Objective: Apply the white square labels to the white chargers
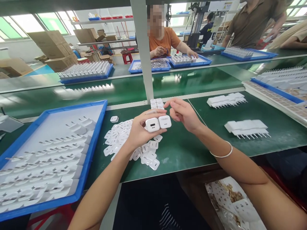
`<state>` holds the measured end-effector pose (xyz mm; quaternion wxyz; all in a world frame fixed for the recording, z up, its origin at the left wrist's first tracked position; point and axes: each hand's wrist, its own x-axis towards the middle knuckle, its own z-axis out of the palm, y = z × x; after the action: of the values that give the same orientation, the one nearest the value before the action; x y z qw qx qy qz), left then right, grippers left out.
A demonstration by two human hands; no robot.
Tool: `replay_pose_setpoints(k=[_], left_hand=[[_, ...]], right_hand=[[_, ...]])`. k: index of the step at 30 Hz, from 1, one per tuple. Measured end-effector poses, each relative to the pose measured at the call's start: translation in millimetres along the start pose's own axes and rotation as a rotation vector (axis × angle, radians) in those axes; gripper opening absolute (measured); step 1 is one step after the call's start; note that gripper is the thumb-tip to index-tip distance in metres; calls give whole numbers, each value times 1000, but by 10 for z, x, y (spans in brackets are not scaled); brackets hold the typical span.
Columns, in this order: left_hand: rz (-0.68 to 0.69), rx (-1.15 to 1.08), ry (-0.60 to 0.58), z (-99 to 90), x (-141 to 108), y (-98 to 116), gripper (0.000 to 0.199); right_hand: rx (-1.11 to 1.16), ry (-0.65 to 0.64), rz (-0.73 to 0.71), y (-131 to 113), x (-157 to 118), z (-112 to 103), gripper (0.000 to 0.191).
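Two white charger housings [152, 125] sit side by side in my left hand [141, 127], its thumb below and fingers above them. The left housing shows a dark slot and a smaller port; the right one carries faint lettering and one small port. Just right of them is my right hand [182, 114], fingers curled and index finger bent toward the housings; whether its fingertips pinch anything small is not clear. Loose white face plates [118, 135] lie in a pile under and left of my left hand. Behind the hands stand small white blocks [157, 103] in rows.
A blue-rimmed tray [90, 145] of white housings with metal pins is at left. Two rows of pinned housings [247, 127] lie at right, near another loaded tray [280, 91]. A post [144, 48] rises ahead; a person in orange sits beyond. An open box [233, 201] is below right.
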<state>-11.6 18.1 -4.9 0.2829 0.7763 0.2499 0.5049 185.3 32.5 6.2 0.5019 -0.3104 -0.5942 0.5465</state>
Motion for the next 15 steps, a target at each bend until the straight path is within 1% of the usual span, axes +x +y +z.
replay_pose_setpoints(k=[1, 2, 4, 6, 7, 8, 10, 12, 13, 15], left_hand=[[-26, -5, -54, 2, -4, 13, 43], [-51, 0, -107, 6, -8, 25, 41], [-97, 36, -199, 18, -16, 42, 36], [-142, 76, -269, 29, -19, 45, 31], [-165, 91, -293, 33, -18, 42, 30], [-186, 102, -309, 35, -17, 37, 29], [-213, 118, -312, 36, -15, 20, 31], [-210, 133, -289, 37, -17, -1, 32], [-200, 136, -271, 39, -20, -12, 32], [-182, 132, -229, 47, -28, -30, 34]], right_hand=[[-28, 14, -28, -13, 15, -28, 26], [-61, 2, -46, -20, 27, -50, 24], [-137, -79, -60, -20, 42, -68, 24], [-199, -162, -55, -6, 46, -55, 20], [-221, -174, -55, 1, 44, -44, 17], [-235, -159, -62, 5, 42, -34, 15], [-252, -83, -81, 3, 39, -30, 13], [-278, -12, -102, -7, 39, -49, 11], [-305, -4, -109, -12, 41, -63, 10], [-407, -35, -138, -16, 46, -86, 11]])
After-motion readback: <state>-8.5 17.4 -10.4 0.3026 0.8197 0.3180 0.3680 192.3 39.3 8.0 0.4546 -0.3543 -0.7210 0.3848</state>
